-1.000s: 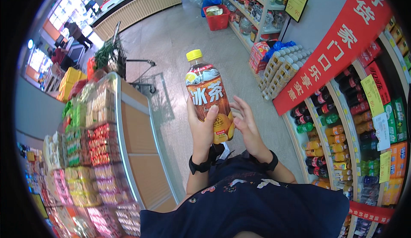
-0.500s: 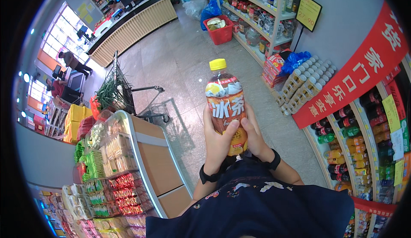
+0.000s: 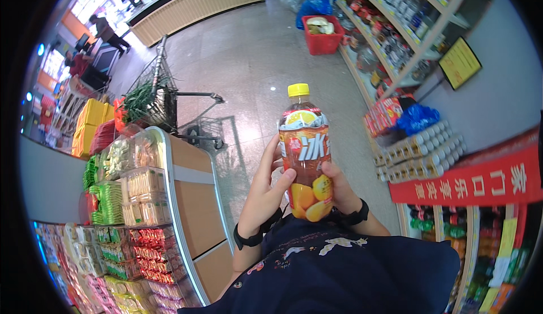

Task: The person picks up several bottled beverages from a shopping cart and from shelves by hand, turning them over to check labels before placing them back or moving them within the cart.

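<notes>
A plastic bottle of lemon iced tea [image 3: 304, 144], with a yellow cap and brown drink, stands nearly upright in front of my chest. My left hand [image 3: 264, 188] grips its left side, thumb on the lower label and the other fingers partly hidden behind it. On the other side my right hand [image 3: 341, 192] holds it too, its thumb pressed by the fruit picture and its fingers mostly out of sight. Both wrists carry black bands. The cap is on the bottle, and the bottle's base is close to my dark blue shirt [image 3: 362, 263].
A shelf of packaged snacks [image 3: 150, 252] stands at the left, with a shopping cart [image 3: 161, 96] holding leafy greens beyond it. Drink shelves [image 3: 441, 229], stacked cans [image 3: 424, 151] and a red basket [image 3: 323, 41] line the right. Two people are near the far-left counter.
My hands have turned the bottle about its upright axis, so more of the fruit picture faces me. The view has swung, and the far counter now sits higher in the picture.
</notes>
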